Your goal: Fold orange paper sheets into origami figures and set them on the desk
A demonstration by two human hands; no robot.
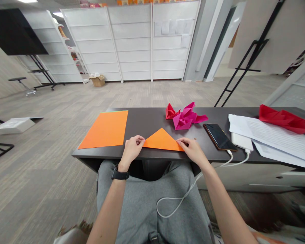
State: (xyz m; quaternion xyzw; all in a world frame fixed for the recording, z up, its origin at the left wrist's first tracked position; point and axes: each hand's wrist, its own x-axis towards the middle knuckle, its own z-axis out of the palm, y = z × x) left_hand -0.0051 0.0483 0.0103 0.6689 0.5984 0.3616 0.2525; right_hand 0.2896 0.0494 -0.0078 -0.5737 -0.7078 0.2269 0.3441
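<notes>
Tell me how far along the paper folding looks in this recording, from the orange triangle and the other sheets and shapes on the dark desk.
Done: a folded magenta paper figure, a folded red paper piece and a larger red paper fold lie on the desk. In hand: the left hand and right hand rest on an orange paper triangle. Left: a flat orange rectangular sheet lies unfolded.

On the counter [147, 123], a flat paper sheet [104, 130] lies left. A folded paper triangle [162, 140] sits at the near edge between the left hand [132, 149] and right hand [190, 150]. Origami figures [185, 117] lie behind it. Further right are a phone [220, 137], a power bank [241, 141], printed pages [271, 135], and a folded paper piece [284, 118] at the far edge.
</notes>
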